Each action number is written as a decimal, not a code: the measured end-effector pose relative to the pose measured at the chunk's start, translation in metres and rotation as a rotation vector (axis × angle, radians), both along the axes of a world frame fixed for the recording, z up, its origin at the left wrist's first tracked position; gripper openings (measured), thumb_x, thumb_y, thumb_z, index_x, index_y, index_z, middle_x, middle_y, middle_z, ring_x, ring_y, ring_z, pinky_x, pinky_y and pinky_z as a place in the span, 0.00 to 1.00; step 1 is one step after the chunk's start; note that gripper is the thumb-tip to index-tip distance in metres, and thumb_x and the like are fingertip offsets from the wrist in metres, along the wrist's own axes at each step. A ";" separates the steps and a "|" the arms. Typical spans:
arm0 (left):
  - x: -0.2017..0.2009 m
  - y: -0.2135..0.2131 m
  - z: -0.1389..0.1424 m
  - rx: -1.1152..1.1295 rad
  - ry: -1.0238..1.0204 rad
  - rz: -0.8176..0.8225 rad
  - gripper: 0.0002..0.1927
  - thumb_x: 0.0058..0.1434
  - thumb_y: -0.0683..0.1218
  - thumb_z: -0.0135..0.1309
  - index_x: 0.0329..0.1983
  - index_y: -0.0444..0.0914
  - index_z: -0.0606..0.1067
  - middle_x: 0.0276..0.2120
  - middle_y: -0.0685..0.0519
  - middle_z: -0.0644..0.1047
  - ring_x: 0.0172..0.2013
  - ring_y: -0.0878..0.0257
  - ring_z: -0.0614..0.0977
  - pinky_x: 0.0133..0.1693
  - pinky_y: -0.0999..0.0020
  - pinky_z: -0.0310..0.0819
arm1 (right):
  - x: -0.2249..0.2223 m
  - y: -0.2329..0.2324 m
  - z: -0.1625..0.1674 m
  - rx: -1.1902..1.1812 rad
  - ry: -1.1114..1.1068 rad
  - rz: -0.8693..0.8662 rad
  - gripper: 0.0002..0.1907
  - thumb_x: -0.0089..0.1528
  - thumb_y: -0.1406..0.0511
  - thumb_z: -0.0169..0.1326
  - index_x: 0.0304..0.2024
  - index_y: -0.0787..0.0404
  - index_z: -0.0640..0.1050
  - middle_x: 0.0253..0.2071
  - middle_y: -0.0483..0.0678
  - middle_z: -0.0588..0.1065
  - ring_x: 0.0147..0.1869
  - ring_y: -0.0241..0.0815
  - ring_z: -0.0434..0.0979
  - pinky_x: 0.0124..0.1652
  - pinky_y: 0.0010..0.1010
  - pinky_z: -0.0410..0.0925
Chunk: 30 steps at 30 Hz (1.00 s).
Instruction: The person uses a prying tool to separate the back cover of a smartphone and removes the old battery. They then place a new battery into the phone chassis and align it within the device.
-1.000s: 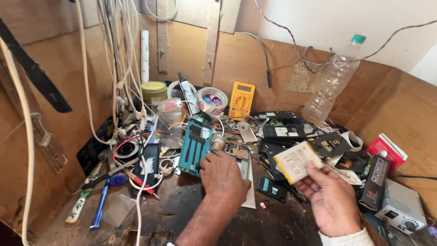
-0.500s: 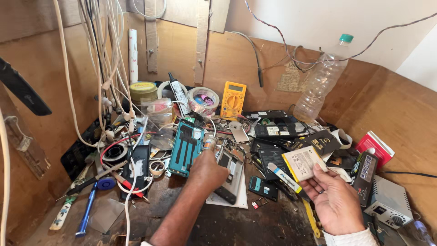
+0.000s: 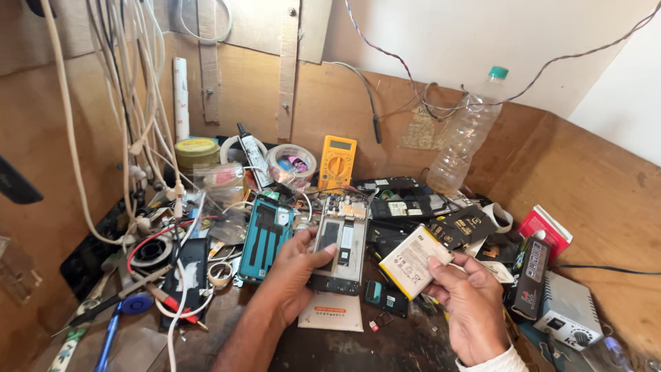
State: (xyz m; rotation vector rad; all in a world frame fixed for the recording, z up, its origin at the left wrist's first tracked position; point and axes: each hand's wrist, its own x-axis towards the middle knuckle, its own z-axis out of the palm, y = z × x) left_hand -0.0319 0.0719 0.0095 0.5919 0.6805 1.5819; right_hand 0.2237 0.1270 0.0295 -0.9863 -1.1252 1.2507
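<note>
My left hand (image 3: 292,272) grips an opened phone body (image 3: 342,248) by its left edge and lifts it off the bench, its bare circuit board facing me. My right hand (image 3: 468,303) holds a flat white phone battery (image 3: 411,262) between thumb and fingers, just to the right of the phone. A teal phone back cover (image 3: 265,238) lies on the bench to the left of my left hand. Under the phone lies a white card (image 3: 332,313).
A yellow multimeter (image 3: 337,162) leans on the back wall beside tape rolls (image 3: 292,162) and a plastic bottle (image 3: 465,138). White cables (image 3: 148,124) hang at left. Screwdrivers (image 3: 110,337), a black phone (image 3: 184,275) and a grey power unit (image 3: 564,317) crowd the bench.
My left hand reached onto the bench, took hold of the opened phone body and raised it. My right hand kept the battery and shifted slightly left toward the phone.
</note>
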 end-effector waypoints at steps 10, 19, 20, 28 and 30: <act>0.000 0.009 -0.013 -0.156 -0.134 0.017 0.15 0.70 0.50 0.45 0.54 0.39 0.74 0.39 0.51 0.80 0.37 0.60 0.83 0.40 0.55 0.83 | -0.016 0.001 0.011 -0.098 -0.001 0.099 0.11 0.62 0.69 0.57 0.46 0.65 0.75 0.41 0.52 0.81 0.42 0.42 0.81 0.43 0.38 0.74; 0.001 0.017 -0.024 -0.049 -0.185 0.034 0.18 0.72 0.45 0.41 0.61 0.38 0.73 0.45 0.50 0.81 0.42 0.60 0.83 0.45 0.59 0.82 | -0.050 0.000 0.038 0.113 -0.131 0.185 0.22 0.59 0.71 0.58 0.56 0.64 0.71 0.39 0.55 0.82 0.39 0.41 0.82 0.38 0.32 0.73; 0.001 0.017 -0.023 -0.067 -0.181 0.029 0.19 0.71 0.46 0.40 0.62 0.39 0.72 0.46 0.50 0.81 0.43 0.60 0.83 0.46 0.59 0.82 | -0.055 -0.001 0.040 0.139 -0.158 0.208 0.22 0.59 0.71 0.58 0.55 0.64 0.71 0.39 0.55 0.82 0.39 0.41 0.82 0.38 0.32 0.73; 0.004 0.014 -0.015 -0.029 -0.192 -0.006 0.21 0.71 0.47 0.37 0.64 0.38 0.70 0.50 0.46 0.80 0.48 0.56 0.83 0.49 0.59 0.81 | -0.090 0.002 0.042 0.294 -0.278 0.386 0.20 0.60 0.72 0.57 0.54 0.65 0.71 0.38 0.55 0.84 0.38 0.36 0.82 0.36 0.28 0.75; 0.004 0.016 -0.016 0.004 -0.188 -0.005 0.20 0.72 0.46 0.38 0.64 0.37 0.70 0.51 0.46 0.80 0.48 0.56 0.83 0.49 0.59 0.81 | -0.091 0.003 0.040 0.290 -0.325 0.384 0.20 0.60 0.73 0.57 0.54 0.65 0.71 0.38 0.54 0.84 0.37 0.35 0.82 0.34 0.26 0.73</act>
